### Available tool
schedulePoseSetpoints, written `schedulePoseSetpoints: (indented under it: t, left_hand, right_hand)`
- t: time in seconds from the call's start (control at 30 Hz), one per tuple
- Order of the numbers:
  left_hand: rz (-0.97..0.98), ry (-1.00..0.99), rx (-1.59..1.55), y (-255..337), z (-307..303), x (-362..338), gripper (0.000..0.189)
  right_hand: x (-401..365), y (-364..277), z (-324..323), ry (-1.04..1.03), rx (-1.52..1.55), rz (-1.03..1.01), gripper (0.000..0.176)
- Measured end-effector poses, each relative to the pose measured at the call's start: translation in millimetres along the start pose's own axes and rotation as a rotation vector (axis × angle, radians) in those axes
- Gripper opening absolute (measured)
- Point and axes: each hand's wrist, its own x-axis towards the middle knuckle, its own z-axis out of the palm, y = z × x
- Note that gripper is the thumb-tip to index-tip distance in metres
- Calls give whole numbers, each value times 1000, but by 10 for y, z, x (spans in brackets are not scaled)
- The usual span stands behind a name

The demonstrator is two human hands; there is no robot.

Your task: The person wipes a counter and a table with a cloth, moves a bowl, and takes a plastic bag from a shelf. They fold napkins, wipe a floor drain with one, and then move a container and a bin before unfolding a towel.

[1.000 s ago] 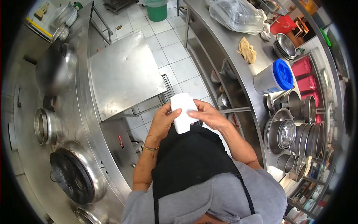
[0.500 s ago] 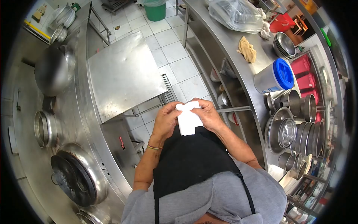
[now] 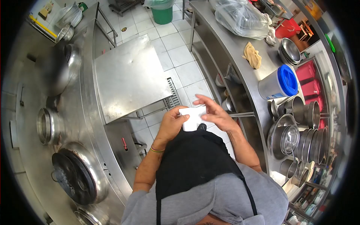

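A small white folded sheet, like paper or cloth, (image 3: 193, 119) is held in front of the black apron (image 3: 195, 157). My left hand (image 3: 171, 122) pinches its left side, thumb on top. My right hand (image 3: 216, 113) is at the sheet's right edge, its fingers lifted and apart, with the thumb beside the sheet. Whether the right thumb still touches it is hard to tell.
Left of centre is a bare metal table (image 3: 131, 77). The left counter holds a large pan with a black lid (image 3: 73, 178). On the right counter (image 3: 240, 48) are a yellow cloth (image 3: 252, 55), a blue-lidded container (image 3: 272, 84), bagged items and metal bowls (image 3: 288, 50).
My right hand has opened its fingers and loosened from the sheet. The white sheet now looks shorter and wider, and the view has shifted slightly.
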Motion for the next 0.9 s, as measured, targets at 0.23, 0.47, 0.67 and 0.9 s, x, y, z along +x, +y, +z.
schedulePoseSetpoints:
  t: [0.23, 0.47, 0.67, 0.9]
  left_hand:
    - [105, 32, -86, -190, 88, 73, 29]
    - [-140, -132, -491, 68, 72, -83, 39]
    - [-30, 30, -113, 124, 121, -125, 40]
    - [142, 122, 167, -26, 123, -76, 31]
  right_hand:
    - [61, 306, 50, 159, -408, -156, 28]
    - [84, 271, 18, 211, -329, -359, 24]
    - [94, 196, 100, 61, -412, -425, 30]
    - [-5, 196, 164, 81, -177, -40, 28]
